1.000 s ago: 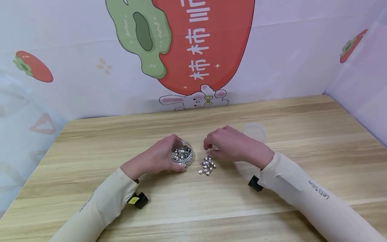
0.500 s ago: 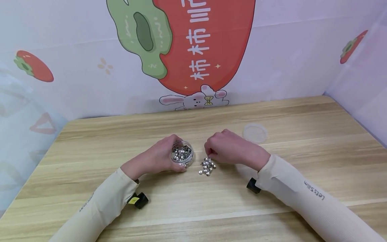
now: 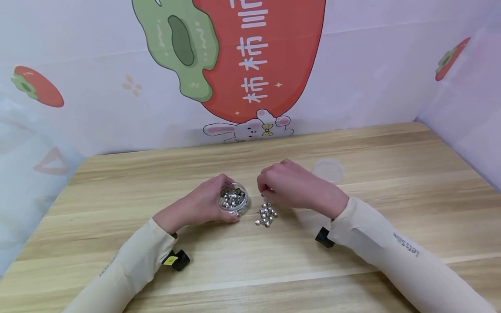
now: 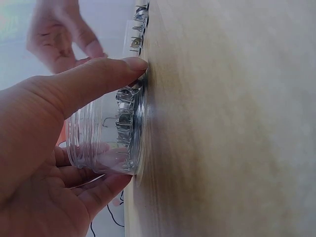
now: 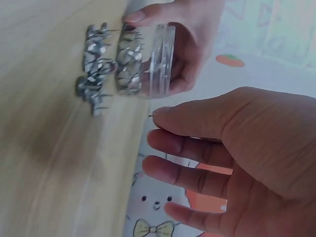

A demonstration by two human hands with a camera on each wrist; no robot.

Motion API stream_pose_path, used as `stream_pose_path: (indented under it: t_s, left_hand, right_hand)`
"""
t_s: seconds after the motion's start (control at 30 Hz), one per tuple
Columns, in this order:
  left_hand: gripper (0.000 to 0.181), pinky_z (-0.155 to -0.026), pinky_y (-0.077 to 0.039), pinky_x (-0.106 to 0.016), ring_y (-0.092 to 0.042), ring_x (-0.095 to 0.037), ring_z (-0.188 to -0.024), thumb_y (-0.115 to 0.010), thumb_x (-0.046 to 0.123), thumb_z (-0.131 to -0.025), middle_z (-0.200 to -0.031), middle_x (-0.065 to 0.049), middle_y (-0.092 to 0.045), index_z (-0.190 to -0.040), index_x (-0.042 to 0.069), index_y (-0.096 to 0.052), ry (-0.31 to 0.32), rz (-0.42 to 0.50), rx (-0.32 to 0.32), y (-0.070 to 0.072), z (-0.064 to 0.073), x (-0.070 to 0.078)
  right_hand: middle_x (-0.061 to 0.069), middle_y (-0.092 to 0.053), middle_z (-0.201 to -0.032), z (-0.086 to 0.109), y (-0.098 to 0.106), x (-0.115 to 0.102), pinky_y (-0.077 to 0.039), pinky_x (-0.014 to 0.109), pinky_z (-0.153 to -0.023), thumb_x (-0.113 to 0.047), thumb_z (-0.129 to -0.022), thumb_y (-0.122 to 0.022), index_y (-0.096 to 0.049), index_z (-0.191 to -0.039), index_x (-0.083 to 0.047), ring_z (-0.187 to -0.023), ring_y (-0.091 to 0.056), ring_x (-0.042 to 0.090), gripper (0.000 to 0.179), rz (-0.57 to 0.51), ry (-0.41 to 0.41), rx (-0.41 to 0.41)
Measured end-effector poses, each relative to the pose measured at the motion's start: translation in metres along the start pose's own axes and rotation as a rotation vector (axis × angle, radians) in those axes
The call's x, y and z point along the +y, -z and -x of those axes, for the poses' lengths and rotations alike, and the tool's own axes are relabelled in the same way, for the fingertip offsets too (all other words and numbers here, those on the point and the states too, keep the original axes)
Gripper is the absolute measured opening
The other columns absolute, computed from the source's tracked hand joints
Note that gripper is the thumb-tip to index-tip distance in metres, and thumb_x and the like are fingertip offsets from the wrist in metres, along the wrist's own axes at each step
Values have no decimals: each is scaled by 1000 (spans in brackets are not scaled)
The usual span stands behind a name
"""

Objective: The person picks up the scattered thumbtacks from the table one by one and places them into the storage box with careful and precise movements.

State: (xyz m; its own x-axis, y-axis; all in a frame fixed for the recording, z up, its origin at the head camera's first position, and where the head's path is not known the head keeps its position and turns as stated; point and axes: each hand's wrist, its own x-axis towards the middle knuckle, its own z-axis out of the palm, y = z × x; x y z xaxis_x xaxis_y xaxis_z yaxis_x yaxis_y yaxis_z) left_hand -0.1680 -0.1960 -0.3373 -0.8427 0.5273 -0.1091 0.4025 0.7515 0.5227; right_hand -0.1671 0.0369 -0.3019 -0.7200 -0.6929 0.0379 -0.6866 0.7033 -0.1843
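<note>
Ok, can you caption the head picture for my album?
Left hand holds a jar of pins; right hand hovers by a pin pile.

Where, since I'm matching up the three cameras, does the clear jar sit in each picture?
Head: clear jar just left of centre, slightly below the middle.
Left wrist: clear jar left of centre, its mouth facing picture left.
Right wrist: clear jar at upper middle, its mouth facing picture right.
Shared landmark: the left hand, gripping it.

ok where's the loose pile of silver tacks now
In the head view, the pile lies on the table, right of the clear jar and just below the right hand.
</note>
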Motion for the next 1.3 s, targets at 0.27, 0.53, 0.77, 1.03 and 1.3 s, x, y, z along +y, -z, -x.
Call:
stream_pose_path:
  t_s: [0.27,0.53,0.77,1.03,1.3]
  left_hand:
    - [73,-98,-48,-40,-57,-22,-110,-88,34,-68,-122,-10,-60,-122,5,-47,-17,-2,-8,1,-1,-2]
    - [72,-96,-48,-39,-57,-20,-107,-87,33,-68,-121,-8,-60,-121,6,-47,-15,8,-13,0,-1,-2]
    - [74,-99,-47,-40,-58,-22,-111,-87,33,-68,-121,-9,-61,-123,5,-47,-29,9,-10,0,-1,-3]
    - [78,-102,-46,-44,-59,-26,-115,-87,33,-67,-121,-14,-62,-126,0,-47,-47,-15,1,2,0,-2]
    - [77,-101,-47,-44,-60,-25,-113,-87,34,-67,-120,-14,-64,-125,1,-48,-47,-19,9,0,-1,-4]
  right_hand:
    - [-6,-65,-81,-22,9,-25,-47,41,-93,-17,-90,-68,-72,-89,-17,-76,-59,10,5,8,42,35]
    - [-8,-65,-82,-25,7,-29,-46,40,-92,-19,-90,-68,-72,-90,-18,-76,-58,9,4,4,47,65]
    - [-2,-67,-114,-25,6,-30,-42,45,-102,-28,-88,-72,-67,-115,-18,-103,-63,15,30,-16,39,60]
    - [1,-10,-165,-21,7,-30,-13,61,-119,-55,-74,-76,-13,-157,-25,-151,-16,30,108,-45,-9,-22]
    - [0,-16,-164,-14,10,-28,-9,61,-119,-57,-75,-74,-15,-157,-25,-152,-15,28,105,-32,-6,-24]
